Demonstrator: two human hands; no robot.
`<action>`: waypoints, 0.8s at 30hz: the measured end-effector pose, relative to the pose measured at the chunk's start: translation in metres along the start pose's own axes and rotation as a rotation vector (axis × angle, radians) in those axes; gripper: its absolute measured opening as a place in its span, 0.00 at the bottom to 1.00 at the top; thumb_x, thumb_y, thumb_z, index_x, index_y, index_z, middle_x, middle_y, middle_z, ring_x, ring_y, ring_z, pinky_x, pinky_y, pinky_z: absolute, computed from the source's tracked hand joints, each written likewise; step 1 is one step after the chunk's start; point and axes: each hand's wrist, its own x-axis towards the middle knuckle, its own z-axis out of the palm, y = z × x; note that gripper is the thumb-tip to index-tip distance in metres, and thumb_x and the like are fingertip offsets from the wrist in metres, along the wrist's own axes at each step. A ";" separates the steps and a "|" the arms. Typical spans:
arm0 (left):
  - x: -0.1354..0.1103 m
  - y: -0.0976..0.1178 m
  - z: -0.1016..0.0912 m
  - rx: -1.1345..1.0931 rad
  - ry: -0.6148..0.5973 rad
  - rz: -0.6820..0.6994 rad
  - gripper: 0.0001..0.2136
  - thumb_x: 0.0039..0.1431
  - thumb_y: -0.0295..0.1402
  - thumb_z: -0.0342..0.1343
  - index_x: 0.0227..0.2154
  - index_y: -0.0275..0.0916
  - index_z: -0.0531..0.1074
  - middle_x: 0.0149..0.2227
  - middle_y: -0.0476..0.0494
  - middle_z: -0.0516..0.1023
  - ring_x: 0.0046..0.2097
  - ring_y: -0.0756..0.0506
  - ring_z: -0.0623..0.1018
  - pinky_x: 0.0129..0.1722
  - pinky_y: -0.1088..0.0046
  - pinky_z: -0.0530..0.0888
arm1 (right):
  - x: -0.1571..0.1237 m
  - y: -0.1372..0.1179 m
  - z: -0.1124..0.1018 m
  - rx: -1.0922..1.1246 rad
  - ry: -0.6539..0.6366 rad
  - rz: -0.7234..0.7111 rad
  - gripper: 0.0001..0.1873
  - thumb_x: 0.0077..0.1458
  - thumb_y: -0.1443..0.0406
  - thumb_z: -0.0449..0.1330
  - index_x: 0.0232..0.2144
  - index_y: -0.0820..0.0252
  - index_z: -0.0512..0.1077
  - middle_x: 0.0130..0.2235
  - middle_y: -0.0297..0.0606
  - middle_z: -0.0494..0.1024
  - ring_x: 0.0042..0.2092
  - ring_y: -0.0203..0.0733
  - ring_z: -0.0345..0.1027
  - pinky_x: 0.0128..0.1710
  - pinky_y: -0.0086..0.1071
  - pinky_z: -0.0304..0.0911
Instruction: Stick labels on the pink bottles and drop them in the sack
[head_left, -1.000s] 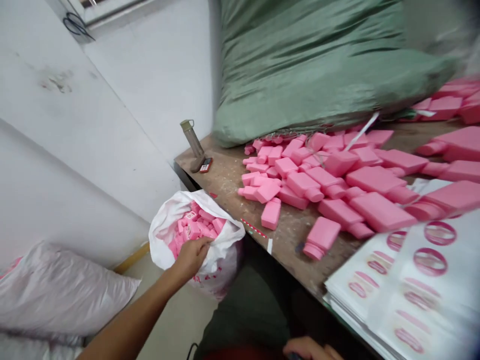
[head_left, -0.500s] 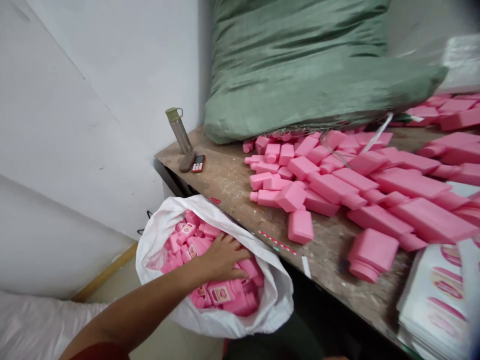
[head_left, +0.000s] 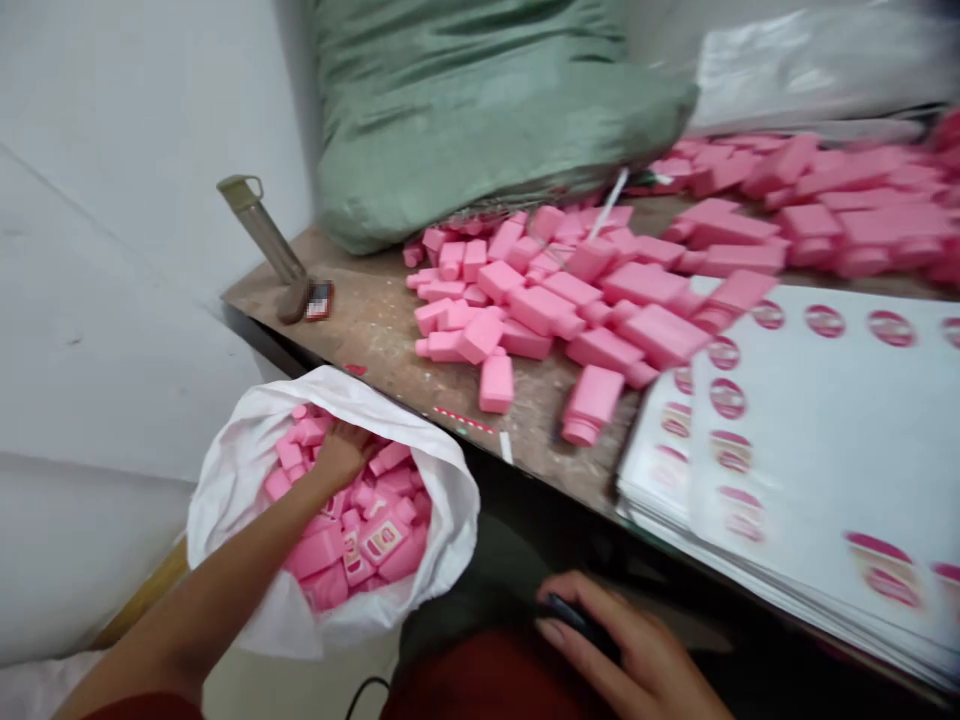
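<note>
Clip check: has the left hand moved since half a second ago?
Yes. Judged against the red-and-white strip on the table, the left hand has shifted left in the view, now down among pink bottles inside the white sack.

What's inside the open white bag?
Inside the white bag are pink bottles, some with labels, and the person's left hand. The top bottles cover whatever lies deeper, so the bag's bottom can't be seen.

The bottles (head_left: pixel 664 335) are pink, the sack (head_left: pixel 454 510) white.
</note>
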 end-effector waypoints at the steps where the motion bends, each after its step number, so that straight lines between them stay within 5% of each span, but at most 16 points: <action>1: -0.007 0.008 -0.006 0.003 0.013 -0.011 0.15 0.62 0.38 0.54 0.48 0.36 0.70 0.51 0.39 0.72 0.50 0.42 0.74 0.49 0.55 0.72 | -0.004 0.002 -0.004 0.000 0.010 0.004 0.13 0.58 0.54 0.53 0.32 0.53 0.73 0.32 0.34 0.78 0.34 0.40 0.72 0.36 0.28 0.65; 6: -0.085 0.073 -0.050 -0.020 0.102 -0.092 0.17 0.63 0.43 0.45 0.43 0.38 0.73 0.46 0.37 0.77 0.47 0.39 0.76 0.47 0.59 0.72 | -0.022 0.017 -0.017 0.055 0.036 0.012 0.14 0.56 0.54 0.53 0.27 0.56 0.68 0.27 0.33 0.75 0.31 0.39 0.68 0.32 0.29 0.63; 10: -0.148 0.123 -0.039 -0.214 0.039 -0.029 0.31 0.45 0.47 0.61 0.53 0.42 0.69 0.49 0.39 0.78 0.48 0.38 0.76 0.47 0.62 0.72 | -0.029 0.023 -0.020 0.126 0.032 -0.029 0.13 0.56 0.55 0.52 0.28 0.57 0.68 0.28 0.33 0.74 0.31 0.39 0.68 0.33 0.29 0.62; 13: -0.146 0.109 -0.031 -0.347 0.117 -0.199 0.20 0.53 0.45 0.53 0.46 0.42 0.74 0.45 0.41 0.80 0.45 0.40 0.78 0.47 0.64 0.72 | -0.033 0.027 -0.022 0.141 0.041 -0.041 0.14 0.57 0.55 0.52 0.28 0.57 0.68 0.27 0.32 0.72 0.31 0.38 0.67 0.32 0.28 0.62; 18: -0.112 0.053 -0.060 -0.408 0.306 -0.431 0.22 0.52 0.50 0.49 0.36 0.36 0.75 0.35 0.41 0.81 0.39 0.39 0.78 0.41 0.65 0.73 | -0.035 0.034 -0.024 0.141 0.064 -0.024 0.15 0.58 0.53 0.52 0.29 0.57 0.68 0.28 0.32 0.71 0.32 0.39 0.67 0.33 0.28 0.62; 24: -0.123 0.078 -0.067 -0.626 0.268 -0.402 0.22 0.48 0.52 0.54 0.33 0.38 0.76 0.30 0.47 0.79 0.33 0.44 0.76 0.34 0.73 0.72 | -0.022 0.032 -0.015 0.130 0.064 -0.017 0.15 0.58 0.53 0.53 0.29 0.57 0.69 0.28 0.32 0.71 0.31 0.39 0.66 0.32 0.27 0.63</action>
